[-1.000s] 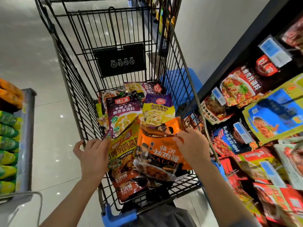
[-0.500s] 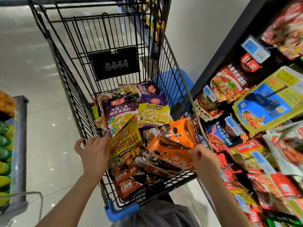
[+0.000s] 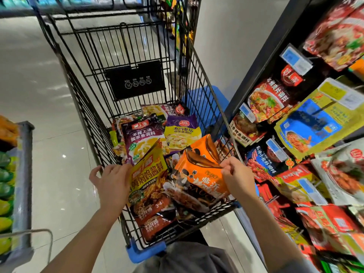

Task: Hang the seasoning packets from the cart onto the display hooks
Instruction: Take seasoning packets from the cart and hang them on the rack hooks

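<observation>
A black wire cart (image 3: 94, 134) holds several seasoning packets. My right hand (image 3: 236, 178) pinches the top edge of an orange packet (image 3: 202, 174) that lies near the cart's right side. My left hand (image 3: 112, 184) rests at the cart's left rim, its fingers against a yellow packet (image 3: 147, 174) that stands tilted; I cannot tell if they curl round it. Purple packets (image 3: 143, 134) lie further back in the cart. Display hooks with hanging packets (image 3: 269, 101) fill the black rack on the right.
Blue price tags (image 3: 295, 58) stick out from the rack hooks. A blue crate (image 3: 204, 103) sits behind the cart by the white wall. A grey shelf with green and yellow goods (image 3: 23, 174) stands at the left. Glossy floor lies between shelf and cart.
My right hand has shifted along the orange packets and now pinches the top edge of one, lifting it slightly. My left hand stays by the yellow packet.
</observation>
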Motion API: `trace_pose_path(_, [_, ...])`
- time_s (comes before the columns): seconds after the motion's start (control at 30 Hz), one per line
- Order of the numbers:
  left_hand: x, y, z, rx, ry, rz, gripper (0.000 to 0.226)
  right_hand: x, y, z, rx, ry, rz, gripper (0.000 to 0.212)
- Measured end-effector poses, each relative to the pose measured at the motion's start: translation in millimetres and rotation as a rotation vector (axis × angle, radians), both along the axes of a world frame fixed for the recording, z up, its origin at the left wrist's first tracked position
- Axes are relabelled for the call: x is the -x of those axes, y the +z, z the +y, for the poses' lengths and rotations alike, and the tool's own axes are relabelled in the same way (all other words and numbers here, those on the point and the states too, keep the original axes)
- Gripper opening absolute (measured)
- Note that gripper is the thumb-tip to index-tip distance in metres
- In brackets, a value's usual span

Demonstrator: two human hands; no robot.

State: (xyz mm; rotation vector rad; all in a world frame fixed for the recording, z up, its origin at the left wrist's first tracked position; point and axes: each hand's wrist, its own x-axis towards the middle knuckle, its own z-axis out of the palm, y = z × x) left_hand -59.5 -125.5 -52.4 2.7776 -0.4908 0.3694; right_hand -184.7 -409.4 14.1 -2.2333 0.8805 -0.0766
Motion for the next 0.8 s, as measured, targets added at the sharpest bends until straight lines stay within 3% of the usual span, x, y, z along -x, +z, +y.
trace_pose_path(0.23, [0.5, -0.8, -0.9, 0.004, 0.040, 0.014, 0.018, -19.3, 60.4, 2.0, 0.102, 0.206, -0.172, 0.025])
trace_pose_path(0.37, [-1.0, -1.3, -0.4, 0.003, 0.032, -0.014, 0.012, -39.0, 53.9, -28.5, 0.220, 0.296, -0.074, 0.026])
trace_pose_path(0.47, [-0.4, -5.2, 0.2, -0.048, -0.018, -0.053, 0.023, -44.6, 21.5, -44.2, 0.281, 0.237, 0.021, 0.025])
trace_pose_path(0.6, [-0.7, -8.1, -0.9, -0.120, -0.091, -0.066, 0.035, -52.2, 8.1, -53.2, 0.392, 0.154, -0.044, 0.026])
trace_pose_path(0.8, [0.0, -7.9, -0.8, -0.103, -0.098, -0.105, 0.030, -60.7, 4.7, -44.0, 0.481, 0.127, 0.017, 0.026])
